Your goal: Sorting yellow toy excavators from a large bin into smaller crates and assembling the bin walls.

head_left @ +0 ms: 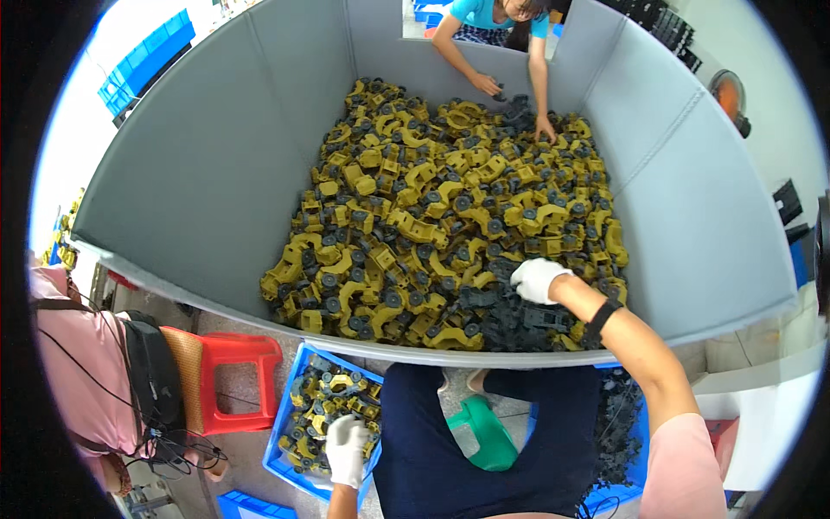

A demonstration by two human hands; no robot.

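Note:
My left hand, in a white glove, is over a blue crate of yellow and dark-grey toy vehicle parts. Its fingers are curled; whatever they hold is hidden. My right hand, also gloved, reaches into a big grey fabric-walled bin. Its fingers are drawn together at a heap of dark-grey plastic parts, and I cannot make out what is between them. Yellow toy vehicle bodies with dark wheels fill much of the bin.
Across the bin, a co-worker in a turquoise top has both hands among the parts. A red stool and a person in pink are at left. Dark parts lie in a blue crate beside my right leg. Between my legs is something green.

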